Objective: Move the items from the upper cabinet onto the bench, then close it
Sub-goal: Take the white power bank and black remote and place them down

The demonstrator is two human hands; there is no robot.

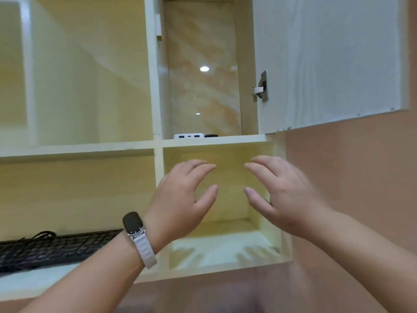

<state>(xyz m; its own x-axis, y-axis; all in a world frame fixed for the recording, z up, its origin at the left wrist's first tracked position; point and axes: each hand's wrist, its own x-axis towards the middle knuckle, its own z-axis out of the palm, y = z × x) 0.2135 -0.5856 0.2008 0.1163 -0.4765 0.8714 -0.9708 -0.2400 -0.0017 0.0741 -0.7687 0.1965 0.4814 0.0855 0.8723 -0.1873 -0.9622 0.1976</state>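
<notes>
Both hands are up in the air with nothing in them. The left hand (180, 197) has its fingers spread and curved, thumb apart from the rest, palm turned toward the other hand. The right hand (279, 193) does the same, like a mirror. The fingertips are near each other but do not touch. Both hands look a bit blurry. They sit in front of an open cubby (223, 245) under the upper cabinet (203, 141).

A dark watch (133, 222) with a pale strap is on the left wrist.

Higher up, the cabinet door (327, 59) is swung wide open to the right. On the cabinet's shelf lies a white box (189, 136) with small ports, and just beside it something small and black (211, 135). Only their front edges peek over the shelf, so I cannot tell what the black thing is.

To the left, a black keyboard (56, 249) lies on a lower shelf, cut off at the edge.
</notes>
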